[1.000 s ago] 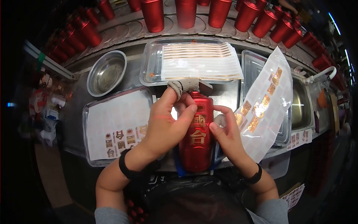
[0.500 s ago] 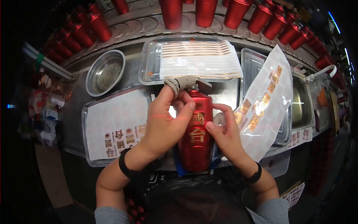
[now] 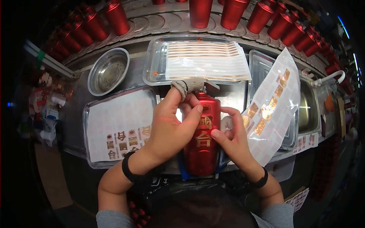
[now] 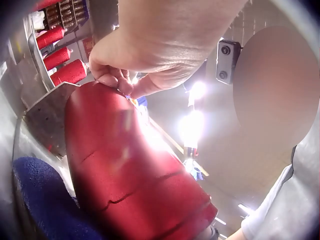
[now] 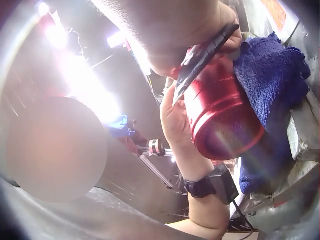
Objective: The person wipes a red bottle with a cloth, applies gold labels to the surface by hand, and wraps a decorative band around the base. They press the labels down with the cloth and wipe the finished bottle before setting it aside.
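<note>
Conveyor [image 3: 173, 21] curves along the far side, red bottles [image 3: 200, 13] standing on it. Metal surface [image 3: 235, 91] in front. Left tray [image 3: 87, 140], back tray [image 3: 156, 62] and right tray [image 3: 260, 70] ring the person's spot, seemingly to keep everything in reach. Long sheet [image 3: 273, 104] slants across the right tray, gold bits face up, probably easy to get at there. Held bottle [image 3: 201, 157] lies centre, near edge, neck away, base toward the person, lettered front up, likely for a good view. Bowl [image 3: 99, 72] sits behind the left tray, maybe clear of elbows. Blue cloth [image 5: 270, 75] lies against the held bottle, I'd guess for padding and grip. Left hand [image 3: 171, 127]: fingers bunched narrow, pinching its shoulder. Right hand [image 3: 234, 136]: thumb on front, forefinger at side, gripping; looks like steadying. Knit sleeve [image 3: 186, 86] on a left finger; can't tell why. Gold characters [image 3: 202, 140] show beside the right thumb.
</note>
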{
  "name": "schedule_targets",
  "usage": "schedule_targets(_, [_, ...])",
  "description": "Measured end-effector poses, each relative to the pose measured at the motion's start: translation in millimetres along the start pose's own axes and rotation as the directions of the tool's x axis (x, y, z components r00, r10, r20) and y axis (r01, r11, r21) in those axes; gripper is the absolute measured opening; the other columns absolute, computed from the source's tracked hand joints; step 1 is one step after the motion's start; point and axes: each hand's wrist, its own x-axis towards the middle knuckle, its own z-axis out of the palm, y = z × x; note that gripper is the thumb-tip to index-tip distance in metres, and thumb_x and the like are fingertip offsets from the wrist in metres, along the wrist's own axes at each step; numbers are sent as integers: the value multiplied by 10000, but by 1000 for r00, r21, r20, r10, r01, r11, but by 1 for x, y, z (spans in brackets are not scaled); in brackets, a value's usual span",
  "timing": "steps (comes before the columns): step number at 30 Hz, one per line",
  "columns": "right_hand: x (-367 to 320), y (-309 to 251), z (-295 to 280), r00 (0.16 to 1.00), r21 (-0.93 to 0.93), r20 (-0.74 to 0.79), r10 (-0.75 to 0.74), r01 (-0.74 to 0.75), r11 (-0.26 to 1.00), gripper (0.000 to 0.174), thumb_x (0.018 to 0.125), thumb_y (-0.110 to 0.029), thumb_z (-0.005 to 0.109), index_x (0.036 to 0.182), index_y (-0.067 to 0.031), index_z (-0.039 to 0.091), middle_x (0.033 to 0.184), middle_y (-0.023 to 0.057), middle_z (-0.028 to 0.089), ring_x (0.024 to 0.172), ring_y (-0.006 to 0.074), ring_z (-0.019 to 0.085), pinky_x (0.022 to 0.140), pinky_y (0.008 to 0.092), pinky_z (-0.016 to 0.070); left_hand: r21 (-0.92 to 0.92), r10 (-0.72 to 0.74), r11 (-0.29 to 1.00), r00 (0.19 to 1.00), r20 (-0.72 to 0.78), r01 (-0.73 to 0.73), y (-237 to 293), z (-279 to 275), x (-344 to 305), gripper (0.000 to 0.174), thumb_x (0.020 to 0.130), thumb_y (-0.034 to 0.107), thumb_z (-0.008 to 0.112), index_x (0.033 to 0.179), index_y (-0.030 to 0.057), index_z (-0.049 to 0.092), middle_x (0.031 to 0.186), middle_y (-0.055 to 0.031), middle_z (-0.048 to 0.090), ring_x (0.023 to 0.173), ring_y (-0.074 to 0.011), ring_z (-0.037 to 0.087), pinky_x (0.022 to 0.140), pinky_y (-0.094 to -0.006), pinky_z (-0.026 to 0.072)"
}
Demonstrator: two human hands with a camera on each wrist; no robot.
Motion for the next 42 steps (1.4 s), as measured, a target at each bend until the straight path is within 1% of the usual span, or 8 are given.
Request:
schedule_targets(4, [-1, -4, 1, 1000, -17, -14, 9, -10, 1000, 577, 892, -168, 731, 1348, -46, 399, 797, -54, 426, 634, -12, 385, 560, 146, 322, 1, -13, 1000, 999, -42, 13, 3, 3, 0, 396, 878, -34, 625, 1266, -8, 553, 973, -18, 604, 821, -59, 532, 744, -211, 444])
schedule_targets(10, [5, -15, -5, 997, -88, -52, 51, -55, 995, 538, 899, -189, 720, 1330, -34, 437, 789, -49, 479, 590, -12, 417, 520, 156, 326, 89, -36, 995, 986, -162, 51, -12, -9, -15, 518, 871, -32, 623, 1363, 10, 467, 1257, -86, 540, 1103, -143, 531, 975, -301, 426])
schedule_targets(11, [10, -17, -7, 996, -94, -68, 59, -65, 993, 532, 897, -192, 724, 1322, -34, 447, 790, -47, 495, 577, -12, 421, 509, 159, 326, -38, -155, 987, 986, -67, 153, -8, -11, -19, 674, 877, -5, 640, 1471, 25, 322, 1418, -133, 419, 1291, -210, 450, 1101, -365, 357])
schedule_targets(14, [26, -28, -5, 1000, -132, -22, -3, 0, 991, 524, 883, -208, 744, 1295, -30, 473, 803, -39, 544, 540, -10, 425, 491, 163, 334, -329, -253, 904, 962, 106, 274, -5, 3, -40, 833, 880, 26, 664, 1536, 34, 151, 1502, -160, 307, 1373, -241, 381, 1130, -383, 343])
schedule_targets(18, [39, -39, 9, 1000, -200, 0, 7, -7, 980, 476, 845, -203, 783, 1207, -20, 533, 853, -4, 574, 622, 11, 477, 518, 174, 383, -369, -231, 894, 967, 110, 256, -9, 11, -45, 942, 876, 19, 680, 1551, 33, 23, 1553, -178, 213, 1399, -247, 346, 1120, -385, 363])
schedule_targets(31, [40, -45, 12, 999, -237, -12, 41, -42, 971, 364, 868, -170, 763, 1135, -24, 564, 909, 31, 621, 699, 2, 554, 539, 149, 419, -398, -268, 866, 953, 143, 303, -7, 8, -47, 957, 875, 45, 689, 1550, 27, 11, 1551, -172, 209, 1416, -242, 312, 1140, -387, 324])
schedule_targets(34, [45, -32, 4, 1000, -149, -11, 25, -26, 989, 329, 894, -167, 734, 1140, -25, 566, 868, -8, 599, 653, -12, 535, 525, 141, 404, -243, -124, 961, 991, 48, 132, -17, 8, -48, 862, 887, 33, 672, 1527, -23, 97, 1453, -201, 368, 1318, -232, 451, 1086, -360, 405])
schedule_targets(42, [48, -35, 2, 998, -139, 12, 55, -52, 989, 293, 911, -152, 713, 1130, -21, 569, 803, -30, 542, 649, -9, 483, 537, 147, 414, -440, -358, 833, 933, 36, 336, -11, 7, -23, 638, 925, 88, 662, 1451, -12, 315, 1405, -169, 463, 1277, -196, 492, 1078, -333, 415])
